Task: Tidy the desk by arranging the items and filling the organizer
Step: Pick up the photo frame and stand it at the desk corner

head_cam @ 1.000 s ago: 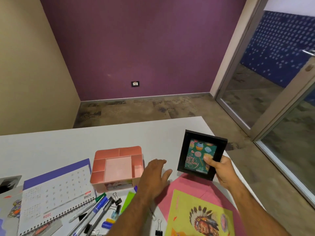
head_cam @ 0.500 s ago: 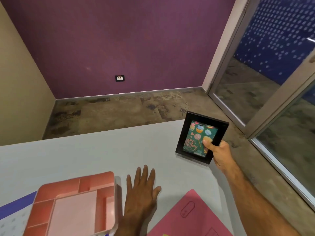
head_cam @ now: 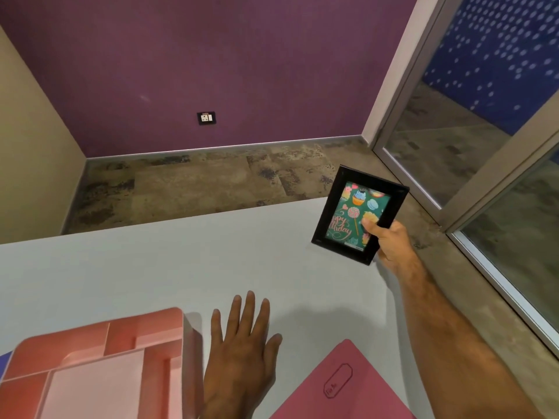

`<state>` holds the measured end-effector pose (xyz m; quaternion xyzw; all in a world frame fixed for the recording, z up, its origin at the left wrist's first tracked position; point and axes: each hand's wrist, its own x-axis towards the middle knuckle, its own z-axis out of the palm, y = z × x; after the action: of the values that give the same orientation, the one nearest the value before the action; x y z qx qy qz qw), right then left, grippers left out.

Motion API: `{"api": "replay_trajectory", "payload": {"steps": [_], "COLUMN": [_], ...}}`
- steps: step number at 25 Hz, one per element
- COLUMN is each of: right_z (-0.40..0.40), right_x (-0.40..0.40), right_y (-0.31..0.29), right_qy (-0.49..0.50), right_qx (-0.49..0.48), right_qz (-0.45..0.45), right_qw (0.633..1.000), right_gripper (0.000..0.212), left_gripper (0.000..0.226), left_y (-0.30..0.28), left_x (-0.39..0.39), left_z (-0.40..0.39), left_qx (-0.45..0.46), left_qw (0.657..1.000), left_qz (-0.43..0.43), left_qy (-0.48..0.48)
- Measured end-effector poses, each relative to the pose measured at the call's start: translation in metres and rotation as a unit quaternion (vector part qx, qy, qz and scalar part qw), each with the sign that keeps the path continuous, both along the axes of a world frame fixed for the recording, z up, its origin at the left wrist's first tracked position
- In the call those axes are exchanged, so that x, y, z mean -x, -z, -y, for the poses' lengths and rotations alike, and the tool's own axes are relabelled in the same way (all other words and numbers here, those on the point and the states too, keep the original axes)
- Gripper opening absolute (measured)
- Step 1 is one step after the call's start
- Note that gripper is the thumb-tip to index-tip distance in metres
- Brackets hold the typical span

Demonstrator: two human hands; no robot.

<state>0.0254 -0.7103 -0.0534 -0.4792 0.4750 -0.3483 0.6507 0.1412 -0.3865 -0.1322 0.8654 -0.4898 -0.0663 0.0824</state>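
Note:
A black picture frame with a green birthday card inside stands upright near the desk's far right corner. My right hand grips its lower right edge, thumb on the front. My left hand lies flat on the white desk, fingers spread, just right of the pink organizer. The organizer's compartments that show hold nothing.
A pink folder lies at the bottom right, partly out of view. The desk's right edge runs close to the frame, with floor and a glass door beyond. A blue sliver of another item shows at the far left.
My right hand has carried the frame farther back toward the desk's far right corner. The view has tilted up, so the pens, calendar and clips have left the picture. My left hand flattened beside the organizer.

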Motion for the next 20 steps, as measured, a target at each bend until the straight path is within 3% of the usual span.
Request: {"api": "replay_trajectory", "payload": {"steps": [6, 13, 16, 20], "right_z": [0.01, -0.007, -0.02, -0.04], "right_x": [0.0, 0.008, 0.016, 0.034], "right_y": [0.0, 0.017, 0.02, 0.021], "right_qy": [-0.024, -0.001, 0.019, 0.084], "right_qx": [-0.01, -0.013, -0.005, 0.008], "right_qz": [-0.015, -0.007, -0.038, -0.127], "right_qw": [1.0, 1.0, 0.999, 0.988], "right_gripper": [0.028, 0.043, 0.048, 0.074], "left_gripper": [0.061, 0.063, 0.064, 0.081], "left_y": [0.0, -0.004, -0.005, -0.014], "left_x": [0.001, 0.0, -0.001, -0.008], "left_z": [0.001, 0.001, 0.002, 0.001], "left_qx": [-0.016, -0.039, -0.05, -0.034], "left_qw": [1.0, 0.999, 0.998, 0.998], "left_qz": [0.01, 0.003, -0.022, -0.048], "left_qy": [-0.004, 0.008, 0.019, 0.035]}}
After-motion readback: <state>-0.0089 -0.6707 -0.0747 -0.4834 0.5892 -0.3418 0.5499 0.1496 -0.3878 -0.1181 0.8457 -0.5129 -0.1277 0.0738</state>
